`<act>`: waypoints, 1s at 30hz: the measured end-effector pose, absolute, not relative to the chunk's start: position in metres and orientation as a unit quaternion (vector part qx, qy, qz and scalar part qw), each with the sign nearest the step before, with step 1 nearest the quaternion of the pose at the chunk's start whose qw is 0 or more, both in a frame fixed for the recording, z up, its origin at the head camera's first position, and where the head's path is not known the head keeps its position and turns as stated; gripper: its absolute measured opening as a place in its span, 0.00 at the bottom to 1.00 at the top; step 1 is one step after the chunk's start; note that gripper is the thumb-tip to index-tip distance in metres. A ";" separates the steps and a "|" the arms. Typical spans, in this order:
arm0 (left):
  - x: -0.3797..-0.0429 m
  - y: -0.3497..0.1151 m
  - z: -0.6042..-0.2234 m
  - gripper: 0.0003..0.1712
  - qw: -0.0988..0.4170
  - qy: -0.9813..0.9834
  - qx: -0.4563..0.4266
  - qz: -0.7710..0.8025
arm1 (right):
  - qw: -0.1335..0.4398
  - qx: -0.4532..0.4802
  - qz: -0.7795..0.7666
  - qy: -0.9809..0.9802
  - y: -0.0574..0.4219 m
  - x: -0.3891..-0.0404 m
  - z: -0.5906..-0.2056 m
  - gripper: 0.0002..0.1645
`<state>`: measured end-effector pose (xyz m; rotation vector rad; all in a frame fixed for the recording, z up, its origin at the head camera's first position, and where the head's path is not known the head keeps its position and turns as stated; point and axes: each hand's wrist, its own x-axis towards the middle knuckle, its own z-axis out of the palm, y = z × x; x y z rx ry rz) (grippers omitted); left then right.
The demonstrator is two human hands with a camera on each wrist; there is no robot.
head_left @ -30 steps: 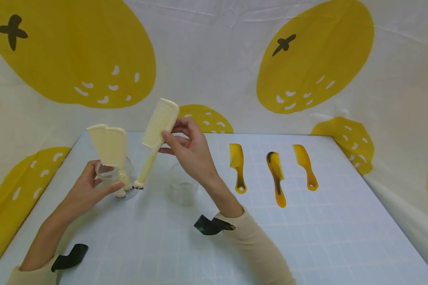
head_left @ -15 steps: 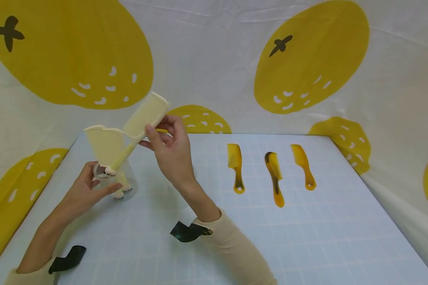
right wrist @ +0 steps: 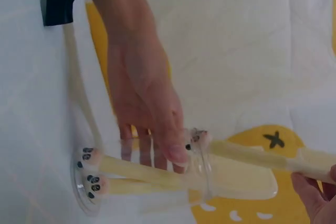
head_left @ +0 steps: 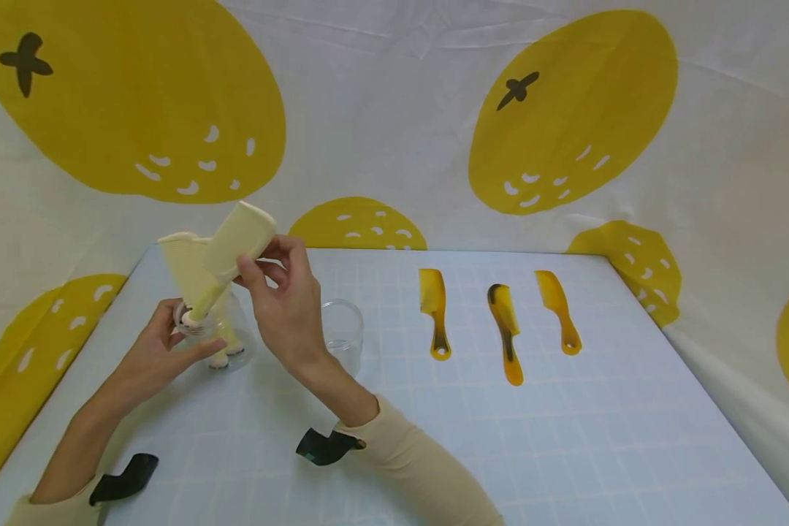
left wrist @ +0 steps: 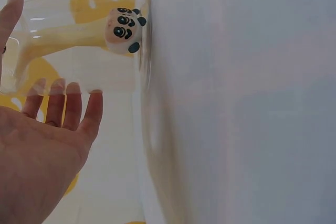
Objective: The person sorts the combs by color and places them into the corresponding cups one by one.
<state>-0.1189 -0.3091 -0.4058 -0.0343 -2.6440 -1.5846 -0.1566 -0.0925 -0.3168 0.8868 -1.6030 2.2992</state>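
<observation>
My left hand (head_left: pixel 154 358) is curved round the upper part of the clear jar (left wrist: pixel 100 72), thumb on one side and fingertips along the other, and that hold wants to stay light but firm so the base keeps flat on the table (head_left: pixel 565 438). My right hand (head_left: pixel 286 314) pinches a pale comb (head_left: pixel 242 237) between thumb and fingers near where the head meets the handle — the gap between them is just the comb's own thickness. To do this well, I'd tip the handle more upright, let the panda end (right wrist: pixel 198 136) clear the rim, and lower it gently, steering beside the two pale combs (right wrist: pixel 94 186) whose panda ends sit down by the jar's base; pushing at a slant could jam the handles or rock the jar. The comb's head rises above my right fingertips, while its handle slopes down and to the left from them to the jar's mouth, close by my left fingers. Whether the panda end is truly inside the rim or only over it, I can't quite tell through the glass. An empty-looking glass (head_left: pixel 342 343) stands beyond my right forearm, with three amber combs (head_left: pixel 439 314) lying well apart from both hands.
</observation>
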 end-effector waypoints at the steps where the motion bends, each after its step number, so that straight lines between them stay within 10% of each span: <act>1: -0.119 -0.309 -0.406 0.44 0.030 -0.856 -0.013 -0.516 | 0.101 0.300 0.773 -0.549 -0.094 -0.156 -0.318 0.17; 30: -0.117 -0.310 -0.408 0.40 0.037 -0.855 -0.022 -0.518 | 0.104 0.324 0.650 -0.680 -0.106 -0.148 -0.342 0.16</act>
